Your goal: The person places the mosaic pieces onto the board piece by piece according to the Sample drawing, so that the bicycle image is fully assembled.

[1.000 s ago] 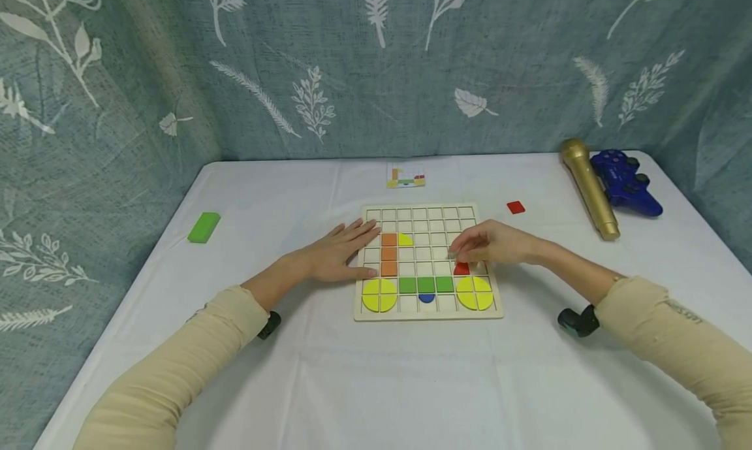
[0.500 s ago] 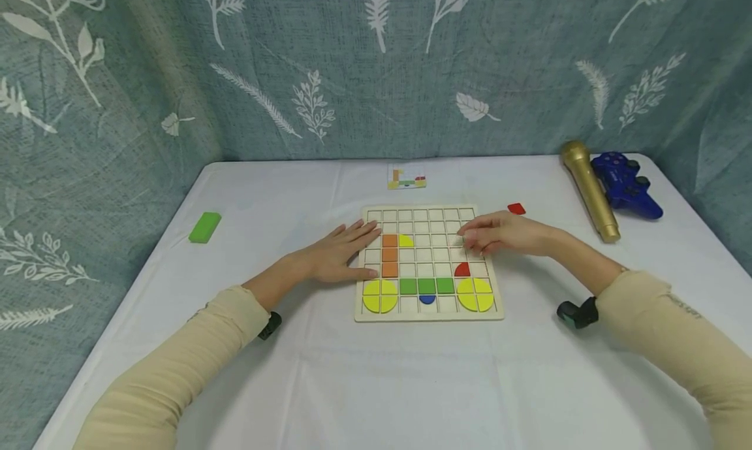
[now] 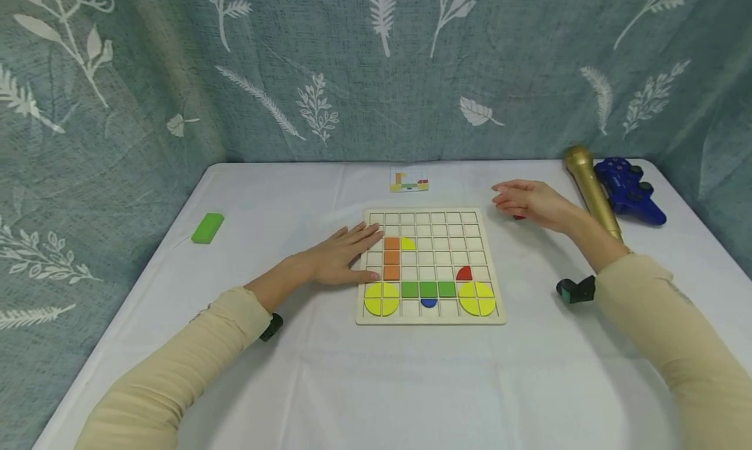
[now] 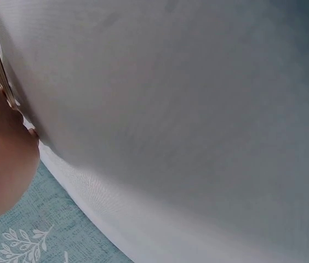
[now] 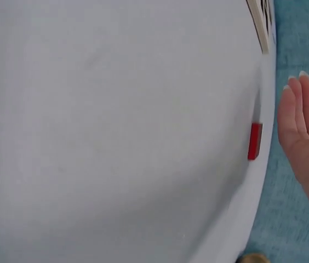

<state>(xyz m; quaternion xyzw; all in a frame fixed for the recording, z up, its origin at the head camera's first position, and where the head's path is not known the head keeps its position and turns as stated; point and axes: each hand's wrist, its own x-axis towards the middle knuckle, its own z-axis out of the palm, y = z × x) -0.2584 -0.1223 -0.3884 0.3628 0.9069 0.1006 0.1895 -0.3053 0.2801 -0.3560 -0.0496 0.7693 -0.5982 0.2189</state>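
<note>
My left hand (image 3: 337, 254) lies with spread fingers over the left edge of a wooden grid board (image 3: 431, 320). The board carries orange squares (image 3: 391, 257), a yellow quarter piece (image 3: 408, 244), green squares (image 3: 428, 290), a blue half-round (image 3: 429, 302), two yellow circles (image 3: 478, 298) of quarter pieces and a red quarter piece (image 3: 465, 273). Beyond the board's right side, my right hand (image 3: 531, 203) hovers over a loose red piece (image 5: 255, 141), mostly covering it in the head view. In the right wrist view its fingers are extended, holding nothing, apart from that piece.
A small pattern card (image 3: 409, 180) lies behind the board. At the back right, a gold microphone (image 3: 590, 189) leans against a blue game controller (image 3: 630, 190). A green block (image 3: 207, 228) sits far left. Patterned curtain (image 3: 352, 78) hangs behind the white table.
My right hand has moved from above the board, near the red quarter piece, back and to the right over the loose red piece. The left hand stays in place.
</note>
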